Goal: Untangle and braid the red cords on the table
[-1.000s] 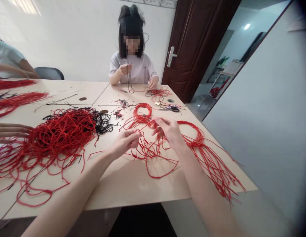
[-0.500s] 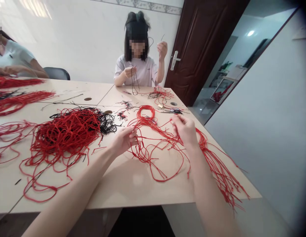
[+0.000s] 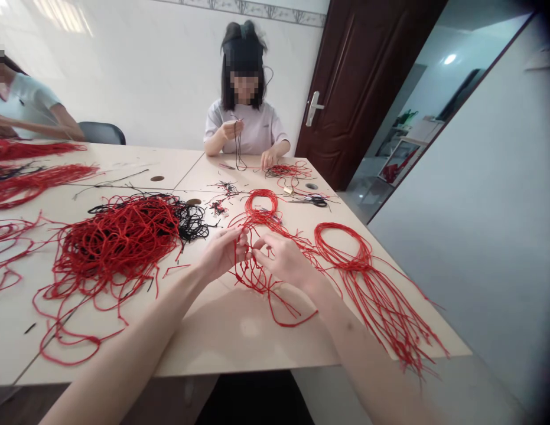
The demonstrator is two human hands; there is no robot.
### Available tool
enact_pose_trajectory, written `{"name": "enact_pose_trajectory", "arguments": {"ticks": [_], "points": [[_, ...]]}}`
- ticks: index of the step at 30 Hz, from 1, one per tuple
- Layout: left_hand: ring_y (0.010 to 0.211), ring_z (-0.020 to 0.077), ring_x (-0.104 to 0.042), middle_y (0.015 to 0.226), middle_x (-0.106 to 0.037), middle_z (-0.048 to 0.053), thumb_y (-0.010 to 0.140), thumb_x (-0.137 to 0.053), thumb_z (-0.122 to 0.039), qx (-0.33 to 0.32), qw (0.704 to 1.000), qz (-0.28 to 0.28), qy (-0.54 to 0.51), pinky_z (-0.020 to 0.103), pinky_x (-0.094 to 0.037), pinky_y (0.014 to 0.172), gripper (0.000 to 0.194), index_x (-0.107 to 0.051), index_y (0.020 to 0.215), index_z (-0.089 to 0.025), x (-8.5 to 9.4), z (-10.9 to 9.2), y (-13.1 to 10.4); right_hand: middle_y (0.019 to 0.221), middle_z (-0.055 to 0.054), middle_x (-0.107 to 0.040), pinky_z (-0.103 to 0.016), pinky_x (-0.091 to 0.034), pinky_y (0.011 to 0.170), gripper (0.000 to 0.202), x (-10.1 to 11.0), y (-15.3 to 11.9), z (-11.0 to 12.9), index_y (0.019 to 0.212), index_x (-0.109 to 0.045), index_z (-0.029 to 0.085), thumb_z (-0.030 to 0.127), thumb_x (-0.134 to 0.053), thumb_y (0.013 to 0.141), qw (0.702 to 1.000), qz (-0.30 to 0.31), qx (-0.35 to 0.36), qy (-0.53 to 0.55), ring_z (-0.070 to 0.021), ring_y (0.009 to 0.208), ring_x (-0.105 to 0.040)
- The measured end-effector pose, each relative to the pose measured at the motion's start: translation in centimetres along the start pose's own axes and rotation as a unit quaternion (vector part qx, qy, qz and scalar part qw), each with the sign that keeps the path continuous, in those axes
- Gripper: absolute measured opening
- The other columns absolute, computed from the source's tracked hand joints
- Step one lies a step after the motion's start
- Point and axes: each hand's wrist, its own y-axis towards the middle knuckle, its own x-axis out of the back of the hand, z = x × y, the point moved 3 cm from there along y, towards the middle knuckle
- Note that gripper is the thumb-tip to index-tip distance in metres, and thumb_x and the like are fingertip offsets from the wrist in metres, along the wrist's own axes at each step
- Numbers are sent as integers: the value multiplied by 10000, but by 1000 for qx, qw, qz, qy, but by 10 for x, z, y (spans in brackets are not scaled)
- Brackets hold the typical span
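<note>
Tangled red-and-black cord heap [image 3: 119,242] on the table [image 3: 239,348], right of that heap my left hand [image 3: 222,251], fingers pinching a red cord [image 3: 249,242], then my right hand [image 3: 283,258], fingers by that cord, grip unclear, farthest right of the heap a looped red bundle [image 3: 360,262]

Left hand [image 3: 222,252] pinches red cord [image 3: 250,280]; right hand [image 3: 281,258] just beside.

Thin red cord [image 3: 250,241]; loosely looped
</note>
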Motion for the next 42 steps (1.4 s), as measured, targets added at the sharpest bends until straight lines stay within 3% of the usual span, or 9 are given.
{"name": "enact_pose_trajectory", "arguments": {"ticks": [3,7,9,14,20,29,31,36,42], "points": [[507,56,-508,816,-634,31,787,-635,-218,-16,999,-5,30,301,-553,633,165,-633,922,-124,0,1,0,641,9,-581,-282,-461,594,54,16,0,-8,738,-503,192,237,-512,767,963,-79,-111,233,-136,574,-571],[573,91,-592,1144,-614,125,829,-584,-294,-43,988,-3,147,315,-546,641,257,-638,1038,-156,-3,8,0,474,91,-349,-209,-367,426,121,40,0,-14,634,-378,204,251,-448,721,808,-215,-158,525,-65,370,-382],[635,118,-626,1250,-553,147,846,-556,-330,-48,980,16,194,325,-543,662,320,-619,1122,-181,-8,13,-2,465,94,-326,-200,-347,403,145,43,1,-15,616,-384,198,261,-473,712,783,-229,-177,550,-55,356,-352],[854,190,-654,1423,-383,111,851,-557,-323,-88,971,30,222,360,-518,787,411,-531,1260,-300,-16,18,-7,505,55,-494,-203,-414,414,175,23,2,-13,670,-512,169,319,-595,708,842,-157,-231,462,-78,406,-478],[951,212,-617,1486,-275,24,796,-582,-491,-22,990,101,99,393,-454,883,516,-461,1293,-421,-18,18,-5,628,11,-603,-219,-487,487,187,9,1,-13,780,-561,164,320,-629,703,875,-103,-240,409,-107,530,-577],[963,183,-551,1299,-511,51,802,-513,-580,-51,987,103,110,352,-423,901,511,-543,1248,-334,-16,27,-9,617,-2,-598,-212,-413,487,247,-1,-1,-11,697,-584,154,386,-591,784,958,7,-171,232,-95,514,-522],[942,184,-569,1213,-570,77,801,-575,-497,-44,989,74,117,352,-427,897,461,-589,1204,-273,-13,24,-7,558,21,-561,-214,-397,488,251,7,-1,-12,691,-574,162,395,-601,780,946,1,-167,277,-91,490,-494],[643,97,-562,725,-634,44,686,-719,-168,-47,997,-12,58,206,-459,637,193,-687,872,-126,-4,4,-2,530,49,-439,-204,-323,435,290,36,0,-11,627,-548,168,420,-655,722,852,-85,-170,488,-70,444,-404],[511,33,-435,653,-565,8,615,-728,-103,-37,999,-14,8,132,-355,454,200,-672,806,-116,-3,-6,-3,545,40,-367,-217,-322,450,325,50,-1,-4,566,-484,184,415,-654,719,823,-107,-145,539,-94,497,-385]]}}
